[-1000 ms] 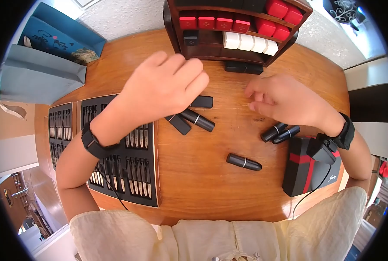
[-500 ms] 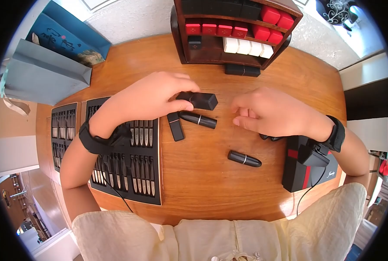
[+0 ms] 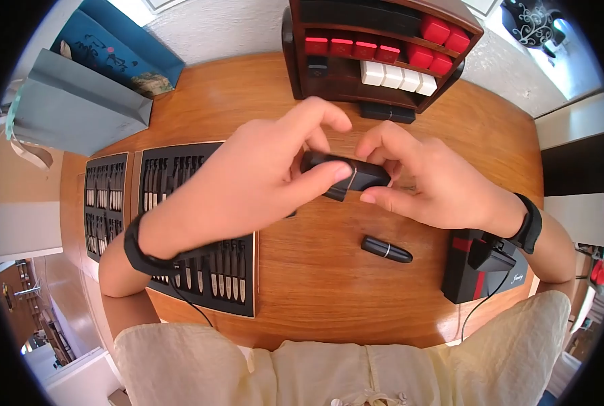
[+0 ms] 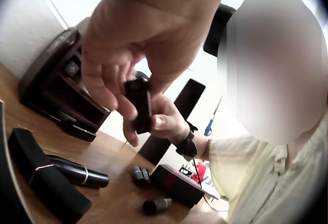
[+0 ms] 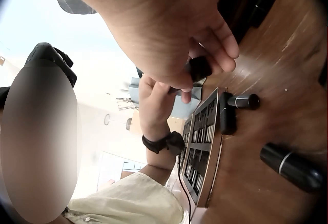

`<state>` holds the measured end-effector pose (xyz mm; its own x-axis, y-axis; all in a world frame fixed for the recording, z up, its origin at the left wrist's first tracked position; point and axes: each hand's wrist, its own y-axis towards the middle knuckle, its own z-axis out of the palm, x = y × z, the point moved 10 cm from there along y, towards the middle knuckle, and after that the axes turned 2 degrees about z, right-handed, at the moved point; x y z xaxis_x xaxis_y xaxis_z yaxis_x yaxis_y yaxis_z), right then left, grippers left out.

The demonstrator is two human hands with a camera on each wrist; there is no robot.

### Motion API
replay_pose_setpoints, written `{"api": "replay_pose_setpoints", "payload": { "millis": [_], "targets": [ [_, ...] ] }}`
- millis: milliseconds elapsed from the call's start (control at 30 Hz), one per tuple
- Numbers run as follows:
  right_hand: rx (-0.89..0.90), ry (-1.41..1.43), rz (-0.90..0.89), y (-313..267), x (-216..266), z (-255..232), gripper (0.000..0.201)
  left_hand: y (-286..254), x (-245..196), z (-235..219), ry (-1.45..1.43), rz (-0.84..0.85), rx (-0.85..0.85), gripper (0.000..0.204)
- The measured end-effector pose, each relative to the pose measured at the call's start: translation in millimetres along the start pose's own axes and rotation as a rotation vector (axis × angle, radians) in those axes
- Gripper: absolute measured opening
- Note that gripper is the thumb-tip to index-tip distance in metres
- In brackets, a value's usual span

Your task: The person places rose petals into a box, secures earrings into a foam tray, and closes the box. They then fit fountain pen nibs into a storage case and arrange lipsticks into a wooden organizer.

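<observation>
A square black lipstick tube (image 3: 369,177) with a thin pale band is held between the two hands above the table. My left hand (image 3: 258,166) pinches its left end, thumb along the near side and index finger raised. Round the right end curl the thumb and fingers of my right hand (image 3: 434,177). The left wrist view shows the lipstick tube (image 4: 138,103) upright between the fingers. Below the hands, a rounded black lipstick (image 3: 386,249) lies on the table. Another square lipstick (image 5: 227,114) and a round one (image 5: 245,101) lie together, mostly hidden by my left hand in the head view.
On the left are black trays (image 3: 214,298) of slim brush-like items, with paper bags (image 3: 92,101) behind. A dark wooden rack (image 3: 376,95) with red, white and black boxes stands at the back. A black box with a red stripe (image 3: 474,287) sits under my right wrist.
My left hand came down over the group of lipsticks, took the square lipstick and brought it right. The right hand, empty before, now has its fingers round the other end.
</observation>
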<state>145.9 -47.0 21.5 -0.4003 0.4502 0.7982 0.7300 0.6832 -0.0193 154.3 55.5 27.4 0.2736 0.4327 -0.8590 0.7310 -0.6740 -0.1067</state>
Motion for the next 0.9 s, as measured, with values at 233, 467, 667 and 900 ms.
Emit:
{"api": "replay_pose_setpoints", "payload": {
  "millis": [233, 467, 667, 900],
  "targets": [
    [0.005, -0.092, -0.059, 0, -4, 9, 0.029, -17, -50, -1, 0.346, 0.453, -0.337, 0.045],
    [-0.021, -0.028, -0.155, 3, -2, 14, 0.03, -30, -65, 14, 0.416, 0.551, -0.327, 0.047],
    [-0.023, 0.018, -0.024, 8, -14, 15, 0.033, -41, -61, 29, 0.638, 0.669, -0.306, 0.039],
    [-0.12, -0.041, 0.017, 9, -22, 2, 0.054, -56, -52, 54, 1.12, 1.121, -0.302, 0.023]
  ]
}}
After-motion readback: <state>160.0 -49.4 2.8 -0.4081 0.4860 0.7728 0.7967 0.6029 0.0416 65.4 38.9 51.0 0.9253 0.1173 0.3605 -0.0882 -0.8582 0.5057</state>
